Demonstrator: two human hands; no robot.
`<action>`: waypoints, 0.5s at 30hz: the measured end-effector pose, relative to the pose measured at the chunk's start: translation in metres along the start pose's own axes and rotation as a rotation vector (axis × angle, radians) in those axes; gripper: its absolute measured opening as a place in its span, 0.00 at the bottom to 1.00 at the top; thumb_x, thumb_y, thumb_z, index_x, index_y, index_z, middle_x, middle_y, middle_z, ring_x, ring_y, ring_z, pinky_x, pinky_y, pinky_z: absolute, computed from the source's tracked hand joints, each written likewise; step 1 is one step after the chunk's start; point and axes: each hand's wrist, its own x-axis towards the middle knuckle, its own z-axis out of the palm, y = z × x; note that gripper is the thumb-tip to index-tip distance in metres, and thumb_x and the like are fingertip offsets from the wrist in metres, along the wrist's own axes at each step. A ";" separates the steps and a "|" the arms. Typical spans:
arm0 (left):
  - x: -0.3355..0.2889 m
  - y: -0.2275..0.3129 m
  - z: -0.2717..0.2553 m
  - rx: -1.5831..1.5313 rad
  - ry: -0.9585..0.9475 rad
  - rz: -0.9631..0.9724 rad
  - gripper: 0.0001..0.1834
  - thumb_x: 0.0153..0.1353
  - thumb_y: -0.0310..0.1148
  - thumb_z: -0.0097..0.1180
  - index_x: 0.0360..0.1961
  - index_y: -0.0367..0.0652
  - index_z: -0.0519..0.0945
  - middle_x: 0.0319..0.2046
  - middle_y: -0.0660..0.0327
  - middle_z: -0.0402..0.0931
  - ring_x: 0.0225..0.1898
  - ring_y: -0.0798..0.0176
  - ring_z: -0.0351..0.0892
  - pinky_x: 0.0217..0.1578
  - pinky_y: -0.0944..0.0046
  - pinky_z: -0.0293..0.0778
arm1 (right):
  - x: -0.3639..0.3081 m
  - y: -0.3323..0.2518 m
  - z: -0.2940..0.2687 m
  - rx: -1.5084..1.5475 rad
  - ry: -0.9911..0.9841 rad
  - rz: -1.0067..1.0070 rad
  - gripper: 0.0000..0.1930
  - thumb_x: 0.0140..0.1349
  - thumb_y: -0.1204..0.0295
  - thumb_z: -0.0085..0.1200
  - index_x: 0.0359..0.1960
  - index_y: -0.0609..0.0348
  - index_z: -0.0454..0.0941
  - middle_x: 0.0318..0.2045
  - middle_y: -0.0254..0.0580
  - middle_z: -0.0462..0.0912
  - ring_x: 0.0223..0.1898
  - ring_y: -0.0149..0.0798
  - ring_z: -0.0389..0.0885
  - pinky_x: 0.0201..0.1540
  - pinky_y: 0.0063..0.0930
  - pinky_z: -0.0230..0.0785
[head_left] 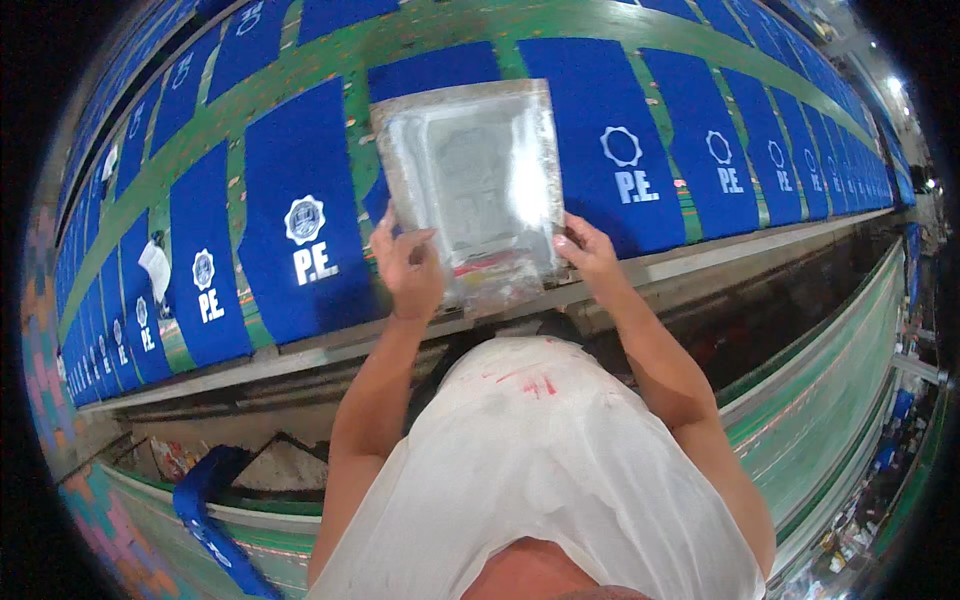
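A rectangular screen-printing frame [547, 150] with a pale, shiny mesh is held in front of me, above the long table. My left hand [410, 268] grips its lower left side, with thumb and fingers bent round the edge. On the opposite side, my right hand [588, 252] has its fingers closed on the lower right edge. Red ink and clear tape [497, 280] show along the frame's near end. Beneath the frame lies a blue fabric piece [435, 68], mostly hidden by it. Whether the frame touches the cloth I cannot tell.
Blue fabric pieces with white printed emblems, one [300, 200] at left and another [620, 150] at right, line the green table [420, 38]. A second green table [815, 365] runs behind me. A blue cloth strip [205, 515] hangs over its edge at lower left.
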 end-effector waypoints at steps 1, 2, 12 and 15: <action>0.004 0.001 0.002 -0.019 -0.018 -0.049 0.13 0.53 0.14 0.68 0.38 0.41 0.90 0.70 0.33 0.80 0.69 0.34 0.81 0.70 0.43 0.74 | 0.002 -0.001 -0.002 -0.027 -0.002 -0.029 0.31 0.78 0.70 0.66 0.79 0.66 0.75 0.65 0.42 0.87 0.64 0.34 0.82 0.72 0.34 0.73; 0.008 0.002 0.004 -0.044 -0.041 -0.102 0.14 0.54 0.14 0.68 0.40 0.41 0.91 0.71 0.34 0.80 0.69 0.35 0.80 0.71 0.43 0.73 | 0.002 -0.003 -0.007 -0.015 -0.025 -0.021 0.32 0.80 0.69 0.63 0.82 0.66 0.72 0.70 0.40 0.84 0.70 0.36 0.79 0.77 0.37 0.67; 0.002 0.093 0.139 -0.278 -0.022 -0.385 0.18 0.53 0.14 0.70 0.45 0.41 0.94 0.72 0.35 0.80 0.74 0.38 0.78 0.73 0.48 0.74 | -0.003 -0.010 -0.148 0.322 0.147 -0.086 0.35 0.76 0.68 0.65 0.81 0.68 0.72 0.76 0.48 0.78 0.76 0.41 0.73 0.82 0.41 0.59; -0.008 0.117 0.194 -0.213 -0.050 -0.267 0.17 0.53 0.14 0.70 0.45 0.40 0.93 0.74 0.35 0.78 0.75 0.39 0.78 0.72 0.49 0.76 | -0.011 -0.006 -0.200 0.254 0.209 -0.087 0.31 0.79 0.74 0.57 0.81 0.70 0.71 0.75 0.45 0.79 0.74 0.38 0.77 0.80 0.36 0.63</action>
